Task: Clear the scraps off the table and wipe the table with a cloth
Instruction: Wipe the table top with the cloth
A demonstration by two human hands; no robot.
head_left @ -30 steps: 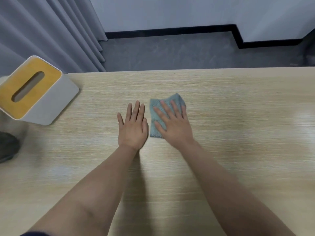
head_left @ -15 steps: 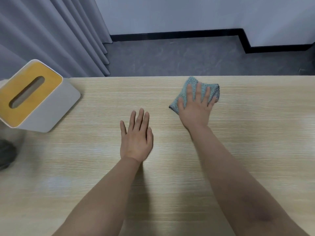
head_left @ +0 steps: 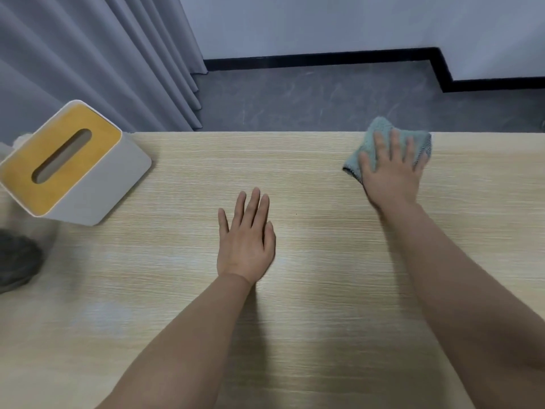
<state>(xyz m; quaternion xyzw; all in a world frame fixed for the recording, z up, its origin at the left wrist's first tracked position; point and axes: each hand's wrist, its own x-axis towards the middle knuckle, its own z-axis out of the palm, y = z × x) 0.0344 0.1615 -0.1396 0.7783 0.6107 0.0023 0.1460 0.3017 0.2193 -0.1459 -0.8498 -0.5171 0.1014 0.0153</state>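
Wiping has been carried from the middle to the far right edge of the pale wood-grain tabletop point(head_left: 324, 290), where the crumpled teal cloth point(head_left: 420, 141) is pressed under the right hand point(head_left: 392, 175), fingers point(head_left: 395, 146) straight and spread. The left hand point(head_left: 246, 240) is kept flat, holding nothing. No scraps are visible, so clearing appears done.

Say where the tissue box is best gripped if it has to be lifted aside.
Probably grip the tissue box from above, across its two long white sides. Its yellow slotted top offers no hold, and it sits tilted at the table's left edge, nearer the left hand, which rests flat and free.
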